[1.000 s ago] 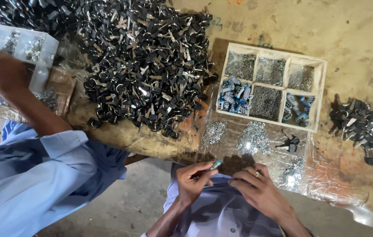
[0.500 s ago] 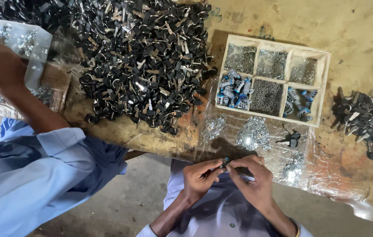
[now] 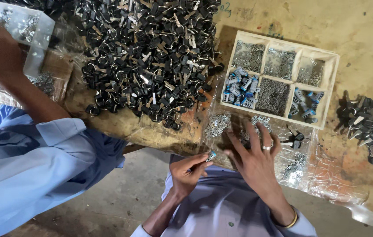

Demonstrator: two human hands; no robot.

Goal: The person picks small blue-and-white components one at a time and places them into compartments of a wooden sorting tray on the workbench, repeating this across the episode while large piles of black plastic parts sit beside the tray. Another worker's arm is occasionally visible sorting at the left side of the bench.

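Two hands working at the table (image 3: 370, 39) edge, seen from the head camera. Left hand (image 3: 188, 172) pinching a small blue-tipped metal cylinder (image 3: 211, 156), fingers narrow around it. Right hand (image 3: 256, 158), joined to the left half a second ago, now reaching away, fingers spreading wide over loose silver parts (image 3: 261, 123) on clear plastic sheet (image 3: 326, 184), just below the divided tray (image 3: 331, 87). Suggesting another piece being picked.

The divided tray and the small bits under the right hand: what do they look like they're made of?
Divided tray: probably pale unfinished wood, going by its matte cream walls. Small bits under the right hand: likely bright metal, from their silvery glint. They lie on clear sheeting, seemingly thin glossy plastic.
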